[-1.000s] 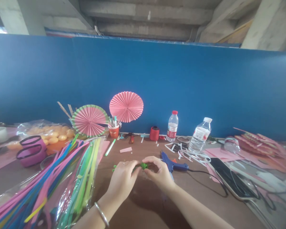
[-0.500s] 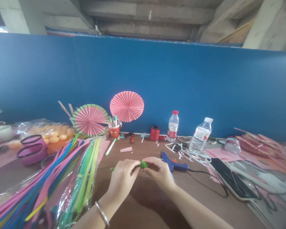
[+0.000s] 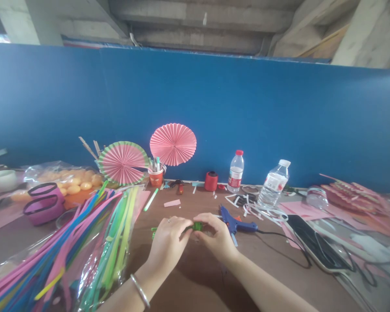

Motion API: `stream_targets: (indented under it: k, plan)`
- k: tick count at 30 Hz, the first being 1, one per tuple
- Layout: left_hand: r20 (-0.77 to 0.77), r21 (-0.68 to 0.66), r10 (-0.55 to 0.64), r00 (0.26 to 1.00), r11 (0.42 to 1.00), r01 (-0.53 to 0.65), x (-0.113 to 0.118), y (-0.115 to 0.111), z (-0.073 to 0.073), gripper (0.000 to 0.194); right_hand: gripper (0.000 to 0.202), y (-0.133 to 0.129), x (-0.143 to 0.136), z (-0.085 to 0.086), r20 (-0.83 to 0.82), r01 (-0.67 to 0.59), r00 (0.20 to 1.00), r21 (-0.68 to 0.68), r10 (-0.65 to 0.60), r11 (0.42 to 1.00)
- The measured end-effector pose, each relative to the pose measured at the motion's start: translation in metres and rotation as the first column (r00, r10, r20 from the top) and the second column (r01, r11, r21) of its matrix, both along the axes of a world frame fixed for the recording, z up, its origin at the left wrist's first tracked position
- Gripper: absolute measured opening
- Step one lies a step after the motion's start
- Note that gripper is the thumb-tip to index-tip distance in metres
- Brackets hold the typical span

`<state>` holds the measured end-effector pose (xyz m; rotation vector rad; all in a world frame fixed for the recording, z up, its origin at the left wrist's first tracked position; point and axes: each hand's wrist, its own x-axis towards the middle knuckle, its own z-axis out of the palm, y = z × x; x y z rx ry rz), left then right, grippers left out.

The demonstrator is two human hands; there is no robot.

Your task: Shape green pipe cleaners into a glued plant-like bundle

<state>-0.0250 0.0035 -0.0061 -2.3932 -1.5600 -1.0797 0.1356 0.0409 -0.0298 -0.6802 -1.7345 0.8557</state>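
Note:
Between the fingertips of both hands is a small green fuzzy coil (image 3: 198, 226), which looks like wound pipe cleaner. My left hand (image 3: 171, 240) pinches its left side, thumb and index finger together. From the right, my right hand (image 3: 216, 236) grips the other side with thumb and fingers. A bit of green stem (image 3: 154, 232) shows past the left hand's knuckles; whether it joins the coil is hidden. Just beyond the right hand lies a blue glue gun (image 3: 235, 222) with its black cord trailing right.
Bagged colourful pipe cleaners (image 3: 94, 242) cover the left side. A cup of markers (image 3: 155, 177), pleated pink paper fans (image 3: 173, 144), a red thread spool (image 3: 211, 181) and water bottles (image 3: 235, 173) stand along the blue partition (image 3: 247, 108). A phone (image 3: 315, 242) lies right.
The green coil has turned slightly between the fingers, now showing its wound side. Both hands stay in nearly the same place.

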Motion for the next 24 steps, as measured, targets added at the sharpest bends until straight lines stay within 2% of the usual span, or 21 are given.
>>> stream_targets:
  k: [5, 9, 11, 13, 15, 18, 20, 24]
  plan:
    - [0.005, 0.031, -0.013, 1.0, 0.999, 0.013, 0.002, -0.001, 0.001, 0.015, 0.02, 0.001, -0.001, 0.001, 0.024, 0.045, 0.999, 0.066, -0.047, 0.997]
    - [0.027, 0.001, -0.008, 1.0, 1.0, 0.008, 0.002, -0.001, 0.002, 0.014, 0.02, 0.001, -0.001, -0.002, 0.022, 0.045, 0.999, 0.058, -0.046, 0.997]
    - [0.122, -0.059, -0.005, 0.993, 0.998, 0.012, 0.001, -0.001, 0.002, 0.013, 0.034, 0.0, 0.0, -0.002, -0.012, 0.022, 1.0, 0.012, -0.022, 1.0]
    - [0.309, -0.169, 0.0, 0.951, 0.984, 0.055, 0.0, 0.001, 0.003, 0.013, 0.047, -0.002, 0.002, -0.003, -0.084, -0.01, 0.996, -0.048, 0.006, 0.999]
    - [0.539, -0.287, 0.025, 0.842, 0.945, 0.155, -0.001, 0.004, 0.004, 0.016, 0.048, -0.002, 0.003, -0.003, -0.147, -0.027, 0.989, -0.092, 0.014, 0.995]
    - [0.788, -0.356, 0.093, 0.609, 0.875, 0.327, -0.001, 0.007, 0.006, 0.029, 0.037, 0.0, 0.003, -0.005, -0.166, 0.001, 0.986, -0.134, -0.023, 0.991]
    - [0.867, -0.345, 0.123, 0.483, 0.847, 0.404, 0.0, 0.008, 0.007, 0.036, 0.034, 0.002, 0.002, -0.008, -0.147, 0.029, 0.988, -0.151, -0.052, 0.988]
    - [0.933, -0.322, 0.182, 0.312, 0.808, 0.492, 0.001, 0.007, 0.005, 0.033, 0.029, 0.002, 0.0, -0.014, -0.078, 0.084, 0.992, -0.148, -0.096, 0.985]
